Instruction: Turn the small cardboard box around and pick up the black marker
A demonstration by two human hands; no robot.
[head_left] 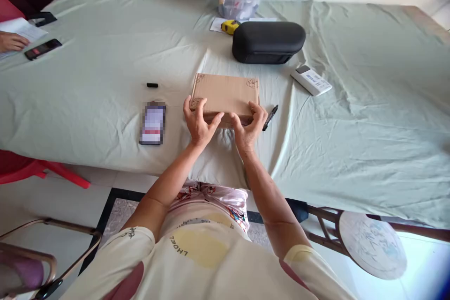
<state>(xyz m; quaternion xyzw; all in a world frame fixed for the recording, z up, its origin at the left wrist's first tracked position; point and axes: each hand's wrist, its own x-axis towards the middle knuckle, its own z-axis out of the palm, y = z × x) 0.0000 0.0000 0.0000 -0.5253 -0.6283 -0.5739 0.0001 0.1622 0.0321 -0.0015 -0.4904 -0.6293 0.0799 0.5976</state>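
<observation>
A closed brown cardboard box (227,93) lies on the cloth-covered table in front of me, with drawn marks in several corners of its lid. My left hand (200,124) grips its near left corner, fingers on the lid and side, thumb along the front edge. At the near right corner, my right hand (249,126) holds the box the same way, its thumb close to the left one. Just right of that hand lies a black marker (270,117) without its cap. The black cap (152,85) rests to the left of the box, above a phone (152,124) with a lit, blurred screen.
Beyond the box sit a black hard case (269,42), a yellow tape measure (230,26) and a filled plastic tub (241,0). A white device (311,80) lies to the right. At far left, another person's hand (12,42) rests on paper near a phone (43,49).
</observation>
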